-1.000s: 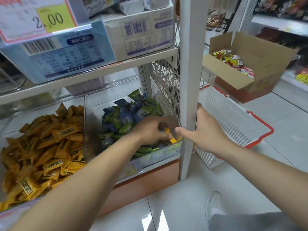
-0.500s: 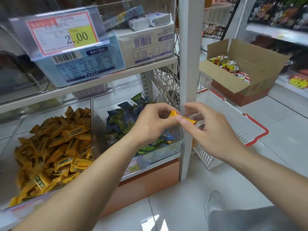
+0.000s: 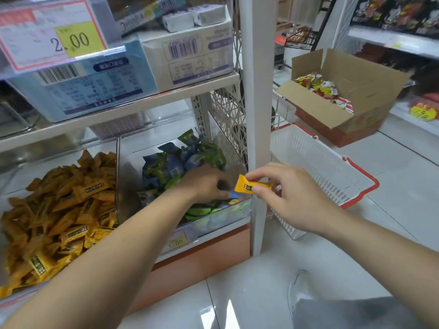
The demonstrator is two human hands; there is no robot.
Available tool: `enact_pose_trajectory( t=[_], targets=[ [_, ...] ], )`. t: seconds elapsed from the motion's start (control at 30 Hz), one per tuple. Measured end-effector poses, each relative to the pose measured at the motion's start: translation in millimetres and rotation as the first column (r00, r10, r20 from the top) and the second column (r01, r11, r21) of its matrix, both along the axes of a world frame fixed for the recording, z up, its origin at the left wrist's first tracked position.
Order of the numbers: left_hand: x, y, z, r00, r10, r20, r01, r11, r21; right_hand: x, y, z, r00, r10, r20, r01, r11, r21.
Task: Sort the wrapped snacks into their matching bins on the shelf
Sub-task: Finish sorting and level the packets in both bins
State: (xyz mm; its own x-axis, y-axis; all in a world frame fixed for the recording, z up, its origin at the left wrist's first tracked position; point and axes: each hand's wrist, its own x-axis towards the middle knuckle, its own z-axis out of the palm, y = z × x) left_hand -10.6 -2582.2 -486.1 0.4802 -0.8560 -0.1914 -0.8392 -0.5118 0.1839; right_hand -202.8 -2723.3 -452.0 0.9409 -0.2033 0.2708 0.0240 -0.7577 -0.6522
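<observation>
Plainly, our right hand (image 3: 292,198) pinches the orange snack (image 3: 247,186) between thumb and fingertips, on the near side of the shelf post (image 3: 255,91), with the white basket (image 3: 308,157) just to its right. So light a pinch could let it drop. Our left hand (image 3: 204,184) is down in the blue-and-green bin (image 3: 128,176), fingers curled into the wrappers; we cannot tell whether they hold anything. The orange pile (image 3: 59,205) lies well left, beyond that arm, so crossing over could knock the snack into the wrong bin.
</observation>
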Motion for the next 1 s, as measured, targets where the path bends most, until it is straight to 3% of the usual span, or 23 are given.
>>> enact_pose_trajectory(
  t=[0.23, 0.4, 0.5, 0.53, 0.6, 0.67, 0.87, 0.93, 1.0],
  targets=[
    [33.0, 36.9, 22.0, 0.980, 0.048, 0.195, -0.047, 0.999, -0.010, 18.0, 18.7, -14.3, 0.998, 0.004, -0.058, -0.015, 0.982, -0.187],
    [31.9, 48.4, 30.6, 0.956, 0.064, 0.285, -0.092, 0.992, 0.087, 14.5, 10.5, -14.3, 0.994, 0.000, -0.105, -0.021, 0.981, -0.194],
    [19.5, 31.5, 30.5, 0.944, 0.059, 0.324, -0.063, 0.998, -0.001, 12.8, 10.2, -14.2, 0.993, 0.020, -0.118, -0.042, 0.981, -0.191],
    [14.3, 24.6, 29.1, 0.953, 0.053, 0.297, -0.036, 0.998, -0.060, 13.0, 10.1, -14.3, 0.993, 0.016, -0.119, -0.038, 0.982, -0.186],
    [6.0, 13.3, 24.0, 0.993, 0.053, 0.106, -0.037, 0.988, -0.149, 13.2, 9.7, -14.8, 0.993, 0.012, -0.120, -0.032, 0.985, -0.170],
    [4.5, 6.3, 16.3, 0.996, 0.075, -0.041, -0.079, 0.991, -0.108, 13.7, 9.3, -15.0, 0.993, 0.016, -0.117, -0.035, 0.987, -0.160],
    [9.2, 2.5, -6.4, 0.979, 0.107, 0.173, -0.126, 0.986, 0.105, 14.0, 8.6, -14.7, 0.991, 0.025, -0.133, -0.043, 0.990, -0.137],
    [6.9, 2.3, -11.8, 0.982, 0.104, 0.157, -0.123, 0.985, 0.119, 13.3, 7.6, -15.4, 0.989, 0.028, -0.145, -0.047, 0.991, -0.127],
    [8.0, 3.6, -14.5, 0.990, 0.134, 0.050, -0.139, 0.983, 0.120, 12.6, 6.1, -15.7, 0.987, 0.035, -0.157, -0.052, 0.993, -0.107]
  ],
)
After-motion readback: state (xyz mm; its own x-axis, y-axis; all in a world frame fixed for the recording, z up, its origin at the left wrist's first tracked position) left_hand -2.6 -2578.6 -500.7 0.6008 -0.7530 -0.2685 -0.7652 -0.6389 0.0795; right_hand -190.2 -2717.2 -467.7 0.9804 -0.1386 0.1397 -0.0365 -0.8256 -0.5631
